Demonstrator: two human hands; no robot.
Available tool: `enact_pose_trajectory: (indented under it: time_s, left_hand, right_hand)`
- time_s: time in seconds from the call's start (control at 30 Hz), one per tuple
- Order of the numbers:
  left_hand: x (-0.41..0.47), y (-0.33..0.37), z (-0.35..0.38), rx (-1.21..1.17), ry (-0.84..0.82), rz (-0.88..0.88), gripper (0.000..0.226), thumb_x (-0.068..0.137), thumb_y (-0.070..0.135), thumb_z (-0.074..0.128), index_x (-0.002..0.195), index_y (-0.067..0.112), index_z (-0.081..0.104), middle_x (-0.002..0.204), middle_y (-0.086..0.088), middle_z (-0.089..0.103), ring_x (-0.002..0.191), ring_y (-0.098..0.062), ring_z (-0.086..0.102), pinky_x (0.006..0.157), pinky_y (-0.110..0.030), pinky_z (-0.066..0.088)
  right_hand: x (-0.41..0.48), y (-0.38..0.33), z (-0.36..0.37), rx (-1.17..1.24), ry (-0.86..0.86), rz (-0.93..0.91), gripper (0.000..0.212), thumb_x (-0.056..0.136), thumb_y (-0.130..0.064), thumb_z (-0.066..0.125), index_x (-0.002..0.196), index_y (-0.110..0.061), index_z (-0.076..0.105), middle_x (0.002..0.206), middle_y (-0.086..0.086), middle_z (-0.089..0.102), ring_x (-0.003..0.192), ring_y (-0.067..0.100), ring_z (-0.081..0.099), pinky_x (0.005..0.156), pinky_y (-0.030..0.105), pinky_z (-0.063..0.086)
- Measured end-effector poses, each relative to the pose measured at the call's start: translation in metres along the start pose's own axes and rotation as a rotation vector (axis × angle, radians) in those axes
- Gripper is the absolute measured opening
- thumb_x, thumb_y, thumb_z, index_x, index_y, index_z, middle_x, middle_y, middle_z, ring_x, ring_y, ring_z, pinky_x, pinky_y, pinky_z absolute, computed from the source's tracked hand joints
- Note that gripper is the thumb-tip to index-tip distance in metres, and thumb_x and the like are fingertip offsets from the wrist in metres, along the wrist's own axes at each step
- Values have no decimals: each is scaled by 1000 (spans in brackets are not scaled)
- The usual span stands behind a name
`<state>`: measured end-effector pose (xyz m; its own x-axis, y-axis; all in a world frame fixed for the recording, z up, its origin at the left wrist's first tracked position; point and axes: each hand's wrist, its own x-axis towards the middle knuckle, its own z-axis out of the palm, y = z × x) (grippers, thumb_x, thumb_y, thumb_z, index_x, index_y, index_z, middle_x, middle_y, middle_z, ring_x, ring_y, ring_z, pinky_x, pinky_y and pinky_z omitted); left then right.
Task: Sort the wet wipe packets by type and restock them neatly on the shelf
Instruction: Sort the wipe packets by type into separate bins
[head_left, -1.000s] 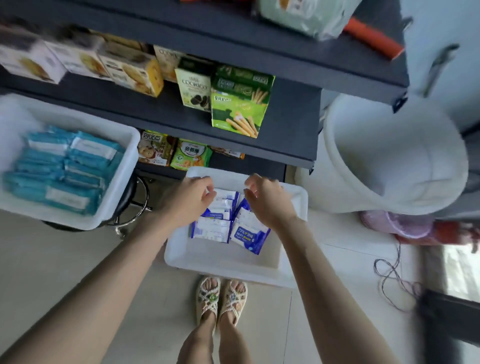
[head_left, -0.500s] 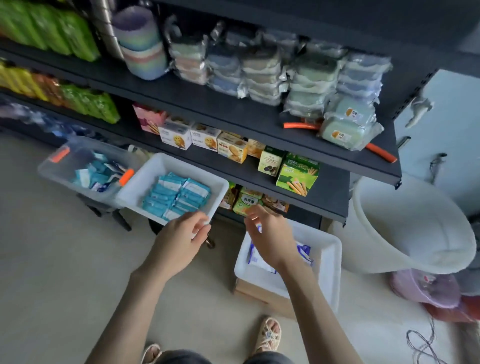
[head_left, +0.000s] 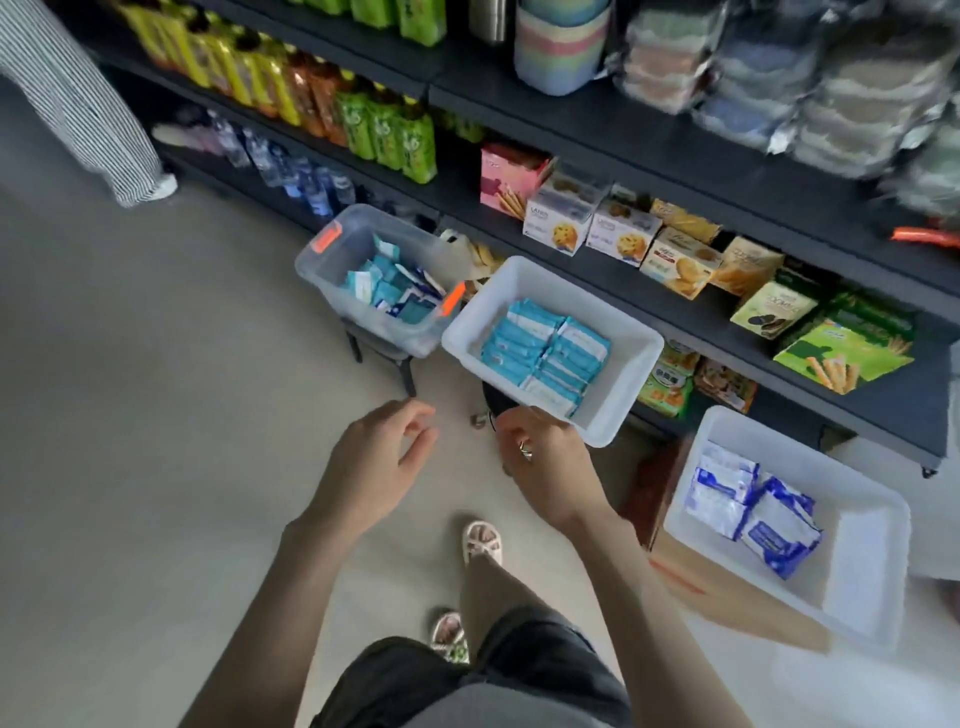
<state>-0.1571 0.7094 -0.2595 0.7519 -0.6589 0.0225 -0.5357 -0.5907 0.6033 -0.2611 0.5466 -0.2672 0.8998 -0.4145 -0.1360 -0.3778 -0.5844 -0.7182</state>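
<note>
A clear bin (head_left: 317, 260) with orange latches holds mixed teal and blue wet wipe packets (head_left: 387, 291). Right of it, a white bin (head_left: 628, 384) carries rows of teal packets (head_left: 543, 345). A second white bin (head_left: 862, 587) at lower right holds dark blue and white packets (head_left: 748, 506). My left hand (head_left: 376, 462) hovers over the floor below the clear bin, fingers relaxed and empty. My right hand (head_left: 548, 465), wearing a ring, sits at the near corner of the teal bin with fingers loosely curled downward; no packet shows in it.
The dark shelf (head_left: 613, 275) behind the bins carries biscuit boxes, snacks and bottles. The clear bin rests on a small stool (head_left: 387, 358); the blue-packet bin sits on a cardboard box (head_left: 685, 577). A person in striped trousers (head_left: 78, 104) stands at upper left. My sandalled feet (head_left: 480, 543) are below.
Both hands have left the blue-packet bin and moved left, toward the teal bin and clear bin. The view has swung left and upward along the shelf.
</note>
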Motion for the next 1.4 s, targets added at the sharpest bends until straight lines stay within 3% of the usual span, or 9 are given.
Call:
enact_pose_trajectory:
  time_s: [0.07, 0.23, 0.37, 0.53, 0.73, 0.97, 1.07, 1.23, 1.4]
  left_hand:
    - [25, -25, -16, 5, 11, 0, 31, 86, 32, 51, 97, 8, 67, 87, -3, 70, 80, -14, 66, 72, -24, 47]
    - [112, -88, -44, 30, 0, -13, 19, 87, 20, 63, 101, 7, 66, 90, -5, 71, 82, -20, 68, 73, -29, 50]
    - [193, -134, -69, 19, -18, -55, 25, 84, 26, 56, 98, 9, 67, 88, -3, 71, 79, -18, 67, 73, -25, 48]
    - [294, -193, -88, -12, -78, -51, 17, 87, 11, 65, 103, 7, 66, 91, -4, 71, 81, -15, 65, 74, -27, 49]
    - [399, -270, -83, -73, -173, -132, 22, 88, 25, 58, 104, 11, 64, 91, -1, 71, 83, -16, 66, 76, -29, 51]
    - [501, -383, -25, -151, -376, -200, 14, 90, 14, 61, 104, 10, 63, 88, 2, 66, 82, -17, 65, 81, -34, 52]
    - [535, -423, 11, -154, -479, -218, 16, 90, 15, 61, 105, 9, 62, 86, 1, 63, 82, -21, 64, 81, -32, 51]
    - [584, -471, 89, -154, -593, -204, 22, 92, 18, 59, 112, 9, 60, 91, 2, 60, 80, -16, 60, 79, -28, 48]
    - [609, -492, 173, -254, -606, -325, 31, 93, 22, 58, 119, 7, 55, 110, -8, 62, 87, -17, 61, 83, -30, 49]
  right_hand:
    - [34, -15, 10, -8, -7, 4, 13, 92, -16, 54, 100, -14, 64, 95, 5, 66, 80, 30, 64, 74, 42, 52]
    - [145, -41, 39, -26, 23, 7, 17, 94, -15, 53, 107, -12, 64, 107, 8, 67, 94, 27, 63, 80, 39, 52]
    - [244, -60, 63, 24, 17, 47, 18, 93, -12, 55, 108, -11, 65, 110, 6, 67, 97, 23, 65, 76, 26, 46]
    - [354, -76, 89, 59, 29, 129, 20, 93, -12, 56, 110, -10, 65, 105, 8, 69, 90, 23, 66, 80, 38, 53]
    - [457, -79, 134, 134, 35, 288, 20, 93, -10, 56, 111, -7, 65, 109, 5, 69, 91, 20, 66, 86, 35, 53]
    - [561, -38, 225, 207, 94, 541, 17, 91, -7, 57, 106, -7, 65, 100, 6, 70, 84, 15, 63, 79, 33, 54]
    - [595, -9, 264, 222, 149, 670, 15, 91, -8, 58, 103, -7, 66, 98, 9, 72, 88, 22, 67, 81, 35, 55]
    - [644, 52, 317, 277, 280, 835, 16, 90, -7, 57, 103, -6, 67, 100, 10, 71, 94, 23, 67, 75, 18, 43]
    - [671, 114, 350, 239, 342, 919, 35, 89, -14, 60, 123, -9, 56, 123, 14, 57, 111, 28, 52, 90, 29, 39]
